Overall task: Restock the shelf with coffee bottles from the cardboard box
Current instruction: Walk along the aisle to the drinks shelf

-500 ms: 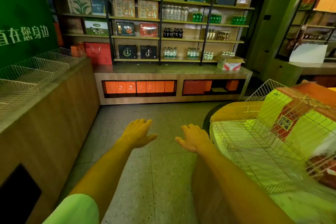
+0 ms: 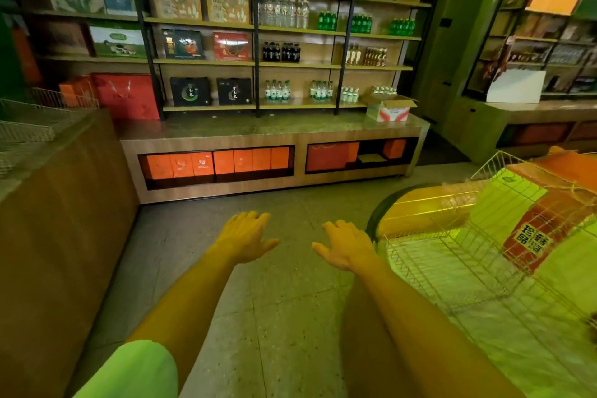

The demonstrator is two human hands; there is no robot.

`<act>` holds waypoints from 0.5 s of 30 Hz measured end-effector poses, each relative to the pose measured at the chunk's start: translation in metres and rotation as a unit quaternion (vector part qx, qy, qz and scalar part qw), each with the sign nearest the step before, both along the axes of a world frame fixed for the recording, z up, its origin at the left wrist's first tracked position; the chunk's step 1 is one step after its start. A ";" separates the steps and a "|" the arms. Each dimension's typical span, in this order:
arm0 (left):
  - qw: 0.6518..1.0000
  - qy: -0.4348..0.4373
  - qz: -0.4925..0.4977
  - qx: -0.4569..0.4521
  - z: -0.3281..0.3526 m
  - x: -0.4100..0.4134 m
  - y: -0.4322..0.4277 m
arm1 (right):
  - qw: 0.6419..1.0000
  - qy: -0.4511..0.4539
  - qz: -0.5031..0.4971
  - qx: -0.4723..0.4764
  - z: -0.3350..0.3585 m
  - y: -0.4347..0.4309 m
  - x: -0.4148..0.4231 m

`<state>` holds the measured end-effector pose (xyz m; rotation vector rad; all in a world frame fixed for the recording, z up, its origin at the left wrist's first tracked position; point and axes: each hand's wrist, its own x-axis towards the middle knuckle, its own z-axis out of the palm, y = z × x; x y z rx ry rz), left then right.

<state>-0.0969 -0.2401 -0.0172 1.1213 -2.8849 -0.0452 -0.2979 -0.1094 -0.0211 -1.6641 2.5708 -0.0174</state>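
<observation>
An open cardboard box (image 2: 389, 109) with red and white sides stands on the counter top at the right end of the shelf unit (image 2: 290, 64). Its contents are hidden from here. Small bottles (image 2: 350, 94) line the lowest shelf just left of the box, and dark bottles (image 2: 281, 52) stand one shelf up. My left hand (image 2: 244, 237) and my right hand (image 2: 347, 245) are stretched out in front of me over the floor, both empty with fingers spread, several steps short of the counter.
A wooden counter (image 2: 58, 220) with wire baskets runs along my left. On my right a round display stand (image 2: 420, 213) carries a wire basket (image 2: 484, 236) with boxed goods. Between them lies tiled floor (image 2: 274, 317). Orange boxes fill the low cabinet (image 2: 219, 165) under the shelves.
The shelf unit and the cardboard box look larger and nearer, so I have moved forward. Both hands keep the same spread, empty pose.
</observation>
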 end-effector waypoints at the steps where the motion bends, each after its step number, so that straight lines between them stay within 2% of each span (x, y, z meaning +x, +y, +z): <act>1: 1.000 -0.001 -0.003 -0.002 0.003 -0.006 -0.018 | 1.000 0.001 -0.005 -0.002 0.003 -0.015 -0.006; 9: 0.999 0.008 -0.032 0.004 0.012 -0.078 -0.130 | 0.999 0.015 -0.026 -0.029 0.017 -0.117 -0.067; 15: 0.998 0.002 -0.065 -0.002 0.003 -0.163 -0.215 | 0.999 0.017 -0.043 -0.017 0.003 -0.196 -0.147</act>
